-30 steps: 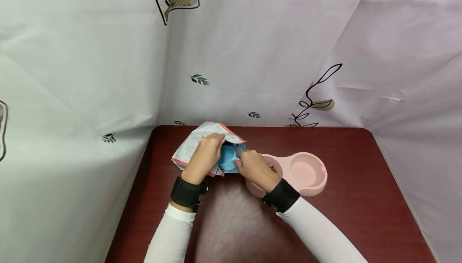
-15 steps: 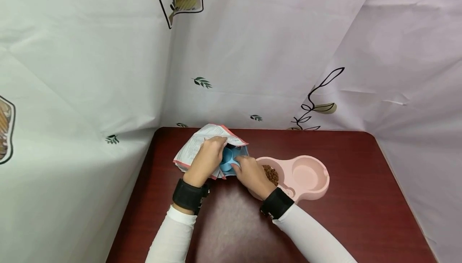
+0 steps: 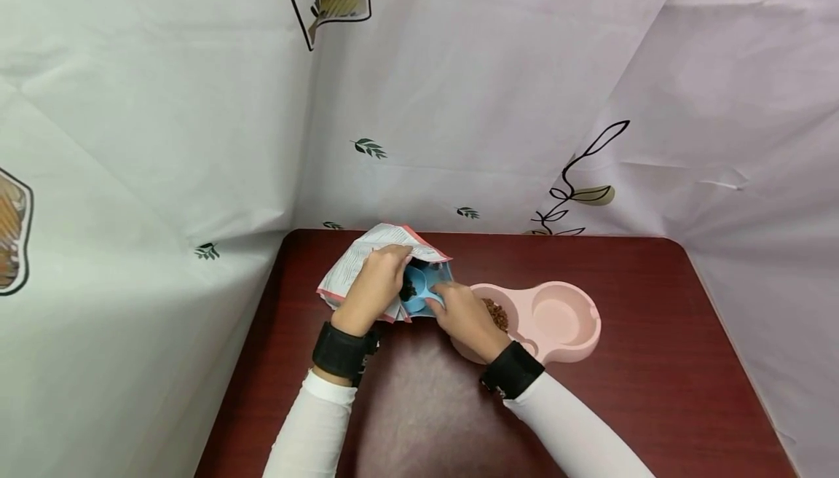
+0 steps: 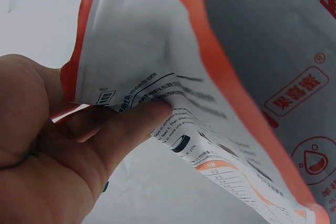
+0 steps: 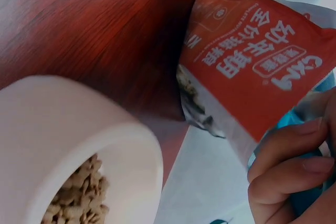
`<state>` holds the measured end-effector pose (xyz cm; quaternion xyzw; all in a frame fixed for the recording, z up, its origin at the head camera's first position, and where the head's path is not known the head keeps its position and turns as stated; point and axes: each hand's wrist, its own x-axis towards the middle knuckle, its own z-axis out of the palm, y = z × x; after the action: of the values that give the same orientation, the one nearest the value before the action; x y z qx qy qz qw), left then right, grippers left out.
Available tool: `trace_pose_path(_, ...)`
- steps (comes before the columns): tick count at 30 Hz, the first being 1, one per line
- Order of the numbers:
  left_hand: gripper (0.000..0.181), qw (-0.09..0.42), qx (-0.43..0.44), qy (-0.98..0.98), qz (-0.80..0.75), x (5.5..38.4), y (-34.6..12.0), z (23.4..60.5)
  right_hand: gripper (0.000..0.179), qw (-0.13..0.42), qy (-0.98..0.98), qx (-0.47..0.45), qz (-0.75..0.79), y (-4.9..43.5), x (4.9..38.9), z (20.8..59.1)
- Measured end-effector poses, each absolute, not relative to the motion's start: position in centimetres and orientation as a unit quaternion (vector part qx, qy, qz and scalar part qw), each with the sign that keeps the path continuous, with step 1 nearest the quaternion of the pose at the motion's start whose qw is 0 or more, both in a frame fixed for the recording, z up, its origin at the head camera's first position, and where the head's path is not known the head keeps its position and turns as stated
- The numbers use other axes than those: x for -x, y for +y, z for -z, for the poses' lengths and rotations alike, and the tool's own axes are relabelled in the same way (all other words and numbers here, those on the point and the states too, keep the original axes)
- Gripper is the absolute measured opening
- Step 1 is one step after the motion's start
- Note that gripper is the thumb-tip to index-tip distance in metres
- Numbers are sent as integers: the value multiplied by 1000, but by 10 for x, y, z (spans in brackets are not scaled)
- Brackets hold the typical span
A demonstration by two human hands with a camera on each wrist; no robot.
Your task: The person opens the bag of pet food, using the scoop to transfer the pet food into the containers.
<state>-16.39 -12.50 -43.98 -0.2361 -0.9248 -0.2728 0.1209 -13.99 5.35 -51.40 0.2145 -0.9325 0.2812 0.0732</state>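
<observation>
A white food bag with red edging lies at the back left of the table, its mouth facing right. My left hand pinches the upper edge of that mouth, thumb on one side and fingers on the other, as the left wrist view shows. In the mouth is a light-blue scoop with dark bits in its cup. My right hand grips the scoop's handle. The bag's red printed front and the curled right fingers appear in the right wrist view.
Just right of the bag stands a pink double bowl, partly behind the right hand and wrist. Brown kibble fills part of its left basin. A white patterned sheet hangs behind the dark red table.
The scoop's cup, plain blue a second ago, now shows dark bits. My right hand has shifted slightly at the bag's mouth. The left hand keeps its hold on the edge.
</observation>
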Motion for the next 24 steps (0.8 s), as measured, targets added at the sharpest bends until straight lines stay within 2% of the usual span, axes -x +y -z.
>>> trace_pose_path(4,26,121,238,-924,275,166,-127,441,23,85,-929,-218,-285,65,134,515)
trace_pose_path(13,26,125,233,-921,285,170,-129,442,18,184,-900,-236,-318,86,122,543)
trace_pose_path(24,25,131,235,-919,289,170,-130,443,23,185,-888,-237,-349,91,117,555)
